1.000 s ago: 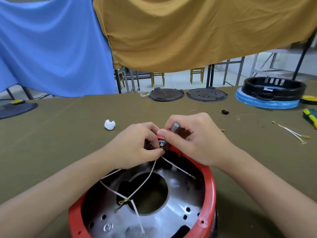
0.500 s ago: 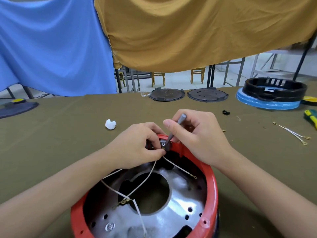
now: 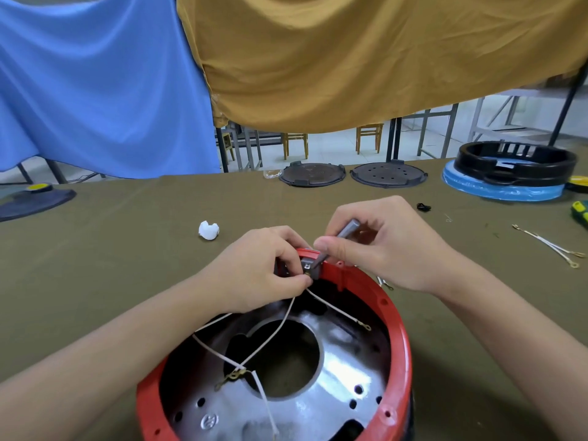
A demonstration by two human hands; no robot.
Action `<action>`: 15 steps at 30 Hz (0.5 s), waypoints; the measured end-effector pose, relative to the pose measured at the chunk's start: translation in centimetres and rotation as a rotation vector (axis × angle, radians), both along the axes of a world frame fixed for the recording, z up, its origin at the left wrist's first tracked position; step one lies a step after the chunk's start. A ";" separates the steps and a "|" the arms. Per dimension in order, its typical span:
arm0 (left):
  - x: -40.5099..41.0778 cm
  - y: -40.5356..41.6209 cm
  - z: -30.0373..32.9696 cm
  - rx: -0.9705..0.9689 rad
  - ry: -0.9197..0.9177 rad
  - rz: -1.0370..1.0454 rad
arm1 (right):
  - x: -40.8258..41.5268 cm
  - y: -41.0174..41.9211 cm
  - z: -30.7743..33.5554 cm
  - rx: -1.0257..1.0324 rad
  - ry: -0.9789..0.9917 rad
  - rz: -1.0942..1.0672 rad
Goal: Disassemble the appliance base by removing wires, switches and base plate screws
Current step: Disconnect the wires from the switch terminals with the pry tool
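The red appliance base (image 3: pixel 399 338) lies upside down in front of me, its shiny metal base plate (image 3: pixel 334 374) with a round hole facing up. White wires (image 3: pixel 276 332) with brass terminals cross the plate. At the far rim my left hand (image 3: pixel 257 268) pinches a small grey switch (image 3: pixel 310 267) and a wire end. My right hand (image 3: pixel 385 243) grips a thin grey tool (image 3: pixel 345 229) whose tip meets the switch.
On the olive table cloth: a white crumpled piece (image 3: pixel 208 230), two dark round covers (image 3: pixel 311 174), a black ring on a blue disc (image 3: pixel 514 163), loose white wires (image 3: pixel 547 245), a small black part (image 3: pixel 423 206), a green-yellow tool (image 3: pixel 580 211).
My right hand has lifted and tilted the grey tool so more of its handle shows. The left hand stays pinched at the switch. The view has shifted slightly.
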State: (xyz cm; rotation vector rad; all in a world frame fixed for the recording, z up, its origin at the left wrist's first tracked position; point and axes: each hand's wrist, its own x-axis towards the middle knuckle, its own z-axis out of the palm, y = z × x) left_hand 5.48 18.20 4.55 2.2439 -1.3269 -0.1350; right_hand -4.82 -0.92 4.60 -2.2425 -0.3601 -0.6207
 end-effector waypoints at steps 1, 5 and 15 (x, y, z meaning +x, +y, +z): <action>0.0 0.1 0.0 0.002 0.000 0.000 | 0.0 0.1 0.0 -0.004 0.000 0.001; 0.1 0.2 0.1 0.013 -0.007 0.009 | 0.2 -0.1 0.0 0.147 0.044 0.041; 0.0 0.2 0.1 0.022 -0.022 -0.003 | 0.6 -0.3 -0.3 0.223 0.090 0.029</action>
